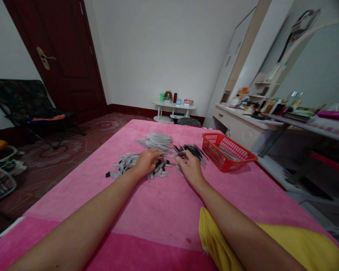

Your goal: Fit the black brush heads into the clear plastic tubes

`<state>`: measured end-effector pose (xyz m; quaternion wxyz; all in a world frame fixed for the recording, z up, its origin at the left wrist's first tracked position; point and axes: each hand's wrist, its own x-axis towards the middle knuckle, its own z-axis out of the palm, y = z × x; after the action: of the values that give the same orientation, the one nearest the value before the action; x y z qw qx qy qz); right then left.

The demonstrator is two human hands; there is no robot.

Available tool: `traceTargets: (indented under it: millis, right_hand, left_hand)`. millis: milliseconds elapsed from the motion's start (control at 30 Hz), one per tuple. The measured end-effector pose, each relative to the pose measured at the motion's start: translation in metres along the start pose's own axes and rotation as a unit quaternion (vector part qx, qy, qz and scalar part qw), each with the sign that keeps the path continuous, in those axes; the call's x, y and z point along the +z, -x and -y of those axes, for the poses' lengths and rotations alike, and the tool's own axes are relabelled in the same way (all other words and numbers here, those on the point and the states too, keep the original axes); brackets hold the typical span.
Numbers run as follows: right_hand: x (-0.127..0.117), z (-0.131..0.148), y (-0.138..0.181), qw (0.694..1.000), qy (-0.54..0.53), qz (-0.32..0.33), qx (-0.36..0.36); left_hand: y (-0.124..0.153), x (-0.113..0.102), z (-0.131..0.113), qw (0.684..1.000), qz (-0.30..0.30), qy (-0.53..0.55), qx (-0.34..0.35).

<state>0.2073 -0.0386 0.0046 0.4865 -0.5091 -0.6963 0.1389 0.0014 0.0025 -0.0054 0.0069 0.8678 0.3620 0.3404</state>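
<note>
Between my two hands stretches a thin, pale pen (170, 156). My left hand (148, 162) pinches its left end, and the fingers of my right hand (188, 164) are closed at its right end. Beneath and beside my left hand lies a loose heap of whitish and black pen parts (125, 162). Short pale caps (160, 173) are scattered by its wrist. Farther back is a stack of clear pen barrels (157, 140). Thin black refills (193, 151) lie in a bundle just beyond my right hand.
A red plastic basket (234, 164) with some slender pieces inside stands right of the refills. Everything rests on a pink cloth (147, 214). Yellow fabric (296, 241) lies under my right forearm. A dressing table (240, 122) is at right, a folding chair (25, 101) at left.
</note>
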Motion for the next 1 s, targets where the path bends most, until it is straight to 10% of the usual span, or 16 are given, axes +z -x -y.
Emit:
traceTargets:
  millis: [1000]
  right_hand:
    - [-0.0036, 0.0016, 0.0022, 0.998, 0.056, 0.029, -0.013]
  left_hand:
    - [0.0006, 0.0011, -0.0007, 1.0, -0.001, 0.014, 0.007]
